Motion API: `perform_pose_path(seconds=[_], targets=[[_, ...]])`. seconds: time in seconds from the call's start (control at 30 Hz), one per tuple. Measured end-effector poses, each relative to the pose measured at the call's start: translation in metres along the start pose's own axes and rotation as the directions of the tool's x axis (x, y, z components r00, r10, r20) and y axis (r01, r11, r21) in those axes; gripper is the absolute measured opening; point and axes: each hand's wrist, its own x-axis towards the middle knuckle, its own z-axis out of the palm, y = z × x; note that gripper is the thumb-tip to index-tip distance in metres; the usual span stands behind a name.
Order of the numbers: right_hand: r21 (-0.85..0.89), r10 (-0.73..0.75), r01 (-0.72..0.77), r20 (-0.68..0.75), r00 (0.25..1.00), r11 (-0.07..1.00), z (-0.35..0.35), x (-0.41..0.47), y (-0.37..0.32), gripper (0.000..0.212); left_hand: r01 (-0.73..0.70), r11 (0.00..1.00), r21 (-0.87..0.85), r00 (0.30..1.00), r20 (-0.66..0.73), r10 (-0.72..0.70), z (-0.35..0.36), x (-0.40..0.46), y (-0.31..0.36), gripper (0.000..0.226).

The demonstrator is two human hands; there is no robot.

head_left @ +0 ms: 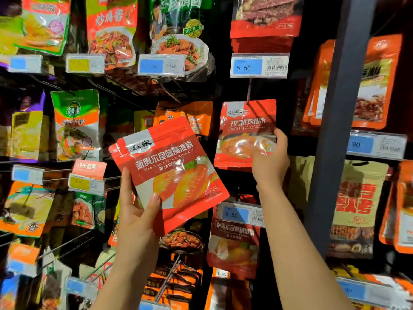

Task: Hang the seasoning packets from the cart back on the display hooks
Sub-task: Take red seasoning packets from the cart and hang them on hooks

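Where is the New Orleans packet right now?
In the head view, the New Orleans packet sits centre-left, tilted, gripped by the left hand, left of the cumin packet that the right hand holds.

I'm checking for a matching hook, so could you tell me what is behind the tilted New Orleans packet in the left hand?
Behind the New Orleans packet, held by the left hand, orange hanging packets show above its top edge. Their lower parts and hook are covered.
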Motion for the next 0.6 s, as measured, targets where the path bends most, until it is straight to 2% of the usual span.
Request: perform_pose_path(seconds=[0.2,0.23,0.33,0.4,0.43,0.47,0.5,0.53,0.6], targets=[[-0.203,0.057,-0.047,0.043,0.997,0.978,0.001,0.0,0.014,0.065,0.016,0.999,0.034,1.0,-0.024,-0.015,0.001,-0.004,-0.002,0.075],[-0.267,0.03,-0.013,0.06,0.998,0.964,-0.001,-0.004,0.015,0.065,0.024,0.999,0.027,1.0,-0.018,-0.024,0.001,-0.004,-0.002,0.075],[-0.391,-0.223,0.239,0.085,0.971,0.889,-0.013,-0.027,0.012,0.058,0.049,0.999,0.013,0.999,0.015,-0.049,0.003,-0.005,-0.005,0.076],[-0.22,-0.268,0.306,0.187,0.945,0.926,-0.022,-0.042,0.008,0.054,0.053,0.999,-0.011,0.998,0.028,-0.052,0.007,-0.005,-0.007,0.079],[-0.059,-0.209,0.235,0.285,0.935,0.97,-0.027,-0.051,0.005,0.055,0.049,0.999,-0.022,0.998,0.031,-0.048,0.009,-0.006,-0.009,0.078],[0.089,-0.124,0.096,0.403,0.907,0.991,-0.031,-0.06,0.002,0.058,0.044,0.999,-0.032,0.998,0.037,-0.043,0.011,-0.006,-0.012,0.076],[0.162,-0.047,-0.039,0.498,0.866,0.986,-0.034,-0.067,0.0,0.063,0.039,0.998,-0.039,0.998,0.047,-0.038,0.014,-0.008,-0.015,0.074],[0.162,0.002,-0.11,0.553,0.833,0.981,-0.038,-0.074,0.001,0.068,0.033,0.999,-0.043,0.998,0.057,-0.03,0.016,-0.009,-0.019,0.071],[0.162,0.048,-0.167,0.562,0.826,0.973,-0.042,-0.085,0.006,0.073,0.005,0.999,-0.041,0.997,0.078,-0.002,0.019,-0.013,-0.026,0.069]])
